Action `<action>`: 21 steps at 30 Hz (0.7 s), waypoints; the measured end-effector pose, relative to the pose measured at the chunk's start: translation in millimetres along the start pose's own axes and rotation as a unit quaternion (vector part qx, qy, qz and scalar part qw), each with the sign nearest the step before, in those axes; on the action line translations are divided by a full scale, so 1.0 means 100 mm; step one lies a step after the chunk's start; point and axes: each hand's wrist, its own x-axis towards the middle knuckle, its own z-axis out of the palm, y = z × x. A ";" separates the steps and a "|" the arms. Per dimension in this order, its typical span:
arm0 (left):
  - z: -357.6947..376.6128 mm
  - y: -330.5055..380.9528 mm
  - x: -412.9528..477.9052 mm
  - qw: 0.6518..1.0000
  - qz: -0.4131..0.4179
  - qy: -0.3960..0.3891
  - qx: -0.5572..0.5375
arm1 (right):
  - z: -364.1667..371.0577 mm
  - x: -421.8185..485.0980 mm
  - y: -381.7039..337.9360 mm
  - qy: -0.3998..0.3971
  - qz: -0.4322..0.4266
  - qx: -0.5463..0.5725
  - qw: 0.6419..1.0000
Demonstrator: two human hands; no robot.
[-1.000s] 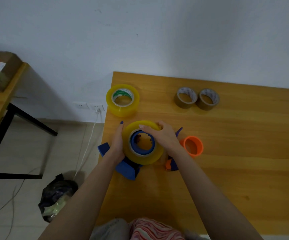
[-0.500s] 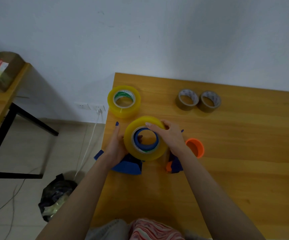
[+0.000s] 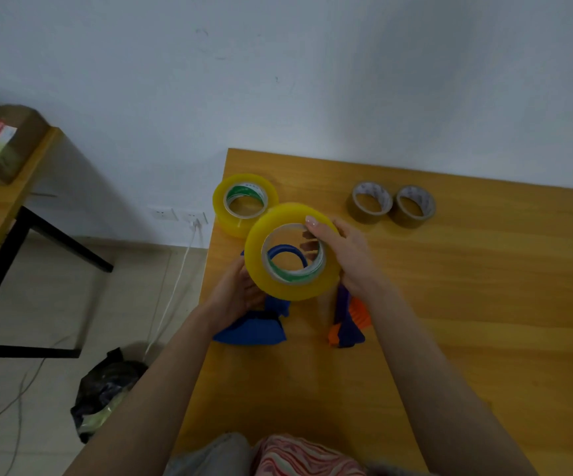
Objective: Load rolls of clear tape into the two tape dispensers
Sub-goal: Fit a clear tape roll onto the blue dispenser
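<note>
I am viewing the orange-brown wooden counter (image 3: 484,304). The right hand (image 3: 347,255) is gripping the large yellowish clear tape roll (image 3: 254,259), fingers curled over its rim into the core, holding it tilted above the blue plastic tape dispenser (image 3: 254,329). The left hand (image 3: 233,293) is holding that dispenser near the counter's left edge. A second clear tape roll (image 3: 221,207) is lying flat just behind.

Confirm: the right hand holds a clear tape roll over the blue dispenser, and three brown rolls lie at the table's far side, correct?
Not three: the head view shows two brown rolls at the far side of the table. The right hand does hold the clear tape roll over the blue dispenser, gripped by the left hand.
</note>
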 end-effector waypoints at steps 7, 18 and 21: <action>-0.03 -0.05 0.06 0.999 -0.007 0.000 -0.041 | -0.08 -0.14 -0.28 0.069 -0.095 -0.022 0.993; 0.02 -0.01 0.05 0.999 -0.027 0.003 -0.043 | 0.31 -0.17 0.17 0.008 -0.221 -0.357 0.907; 0.01 -0.01 0.06 0.999 -0.036 -0.005 -0.034 | 0.44 -0.17 0.44 0.039 -0.317 -0.462 0.827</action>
